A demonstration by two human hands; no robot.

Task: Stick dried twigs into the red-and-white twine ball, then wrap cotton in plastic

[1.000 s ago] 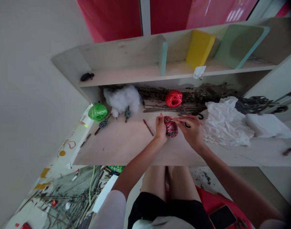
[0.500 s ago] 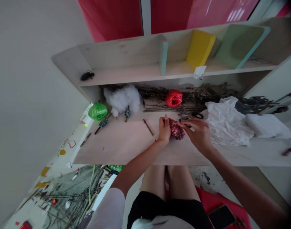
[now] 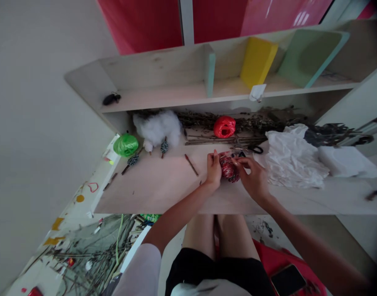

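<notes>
While the left hand cups the red-streaked ball of string between both hands, the right hand pinches at its upper side, perhaps a strand; I can't tell. Too loose a left hold could let it roll; hard tugging could slip its windings.

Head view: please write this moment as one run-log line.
left hand: holding mottled red bundle; right hand: at its upper right; to left: thin stick; beyond: red ball; to right: crumpled white sheet

Left grip curls, right grip pinches.
</notes>
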